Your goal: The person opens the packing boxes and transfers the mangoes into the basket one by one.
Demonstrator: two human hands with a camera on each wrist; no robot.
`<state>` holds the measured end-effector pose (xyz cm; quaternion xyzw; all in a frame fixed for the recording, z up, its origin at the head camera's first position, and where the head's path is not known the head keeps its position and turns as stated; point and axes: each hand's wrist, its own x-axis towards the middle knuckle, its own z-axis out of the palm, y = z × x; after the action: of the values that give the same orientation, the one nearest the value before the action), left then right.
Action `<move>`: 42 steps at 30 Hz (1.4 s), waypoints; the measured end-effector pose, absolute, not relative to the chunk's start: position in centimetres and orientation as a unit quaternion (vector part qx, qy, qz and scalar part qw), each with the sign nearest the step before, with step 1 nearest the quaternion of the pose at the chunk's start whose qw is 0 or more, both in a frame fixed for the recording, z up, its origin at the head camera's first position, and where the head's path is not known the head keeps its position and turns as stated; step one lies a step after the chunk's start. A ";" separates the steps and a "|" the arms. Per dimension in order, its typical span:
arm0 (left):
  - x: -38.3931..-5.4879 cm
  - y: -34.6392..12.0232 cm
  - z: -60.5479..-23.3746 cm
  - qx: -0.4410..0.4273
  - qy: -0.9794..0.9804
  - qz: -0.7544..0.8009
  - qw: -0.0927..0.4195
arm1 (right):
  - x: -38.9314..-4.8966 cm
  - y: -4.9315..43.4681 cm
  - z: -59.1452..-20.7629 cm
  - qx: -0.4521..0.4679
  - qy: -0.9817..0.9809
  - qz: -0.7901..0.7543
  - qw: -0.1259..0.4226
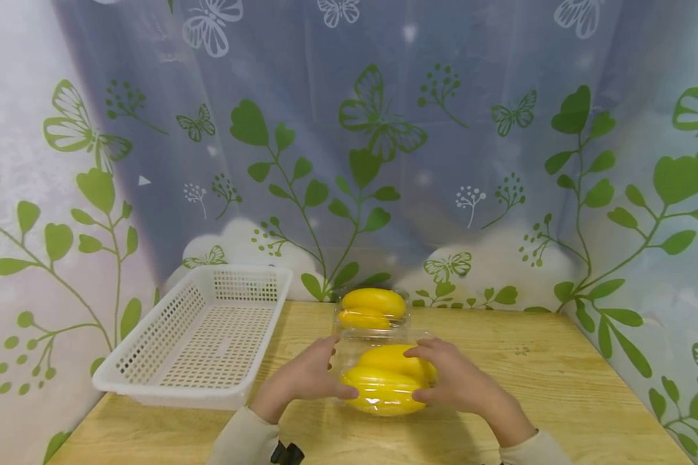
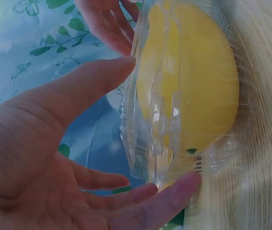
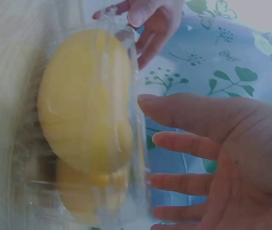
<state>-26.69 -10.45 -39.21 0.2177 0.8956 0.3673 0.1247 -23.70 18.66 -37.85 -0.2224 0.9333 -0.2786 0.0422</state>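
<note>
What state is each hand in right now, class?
Left hand: open, beside the nearer clear container.
Right hand: open, at its other side.

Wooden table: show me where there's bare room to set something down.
Bare: the right side of the table, between the right hand and the patterned backdrop, and inside the white basket. Only a narrow gap separates basket and rear pack. Crowded: the middle, the front pack between left hand and right.

2 sleeves [image 1: 241,440] cut off, rear package [image 1: 398,321] part-hidden, front package [image 3: 135,196] blurred at right wrist
</note>
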 end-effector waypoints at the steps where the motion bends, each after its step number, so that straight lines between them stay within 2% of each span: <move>1: -26.7 -10.5 -39.2 0.213 0.896 0.367 0.130 | -23.7 18.5 -38.0 -0.222 0.934 -0.276 0.042; 10: -27.1 -10.7 -39.5 0.202 0.901 0.343 0.173 | -23.6 18.0 -38.7 -0.239 0.934 -0.263 0.048; 28: -27.5 -10.6 -40.0 0.210 0.896 0.350 0.172 | -23.7 18.3 -39.1 -0.290 0.939 -0.183 0.022; 42: -27.5 -10.5 -40.2 0.212 0.906 0.331 0.158 | -23.0 16.5 -39.3 -0.248 0.962 -0.112 0.033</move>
<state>-27.45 -10.55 -40.18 0.2121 0.9060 0.3307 0.1578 -23.02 16.53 -39.30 -0.2479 0.9617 -0.1121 0.0335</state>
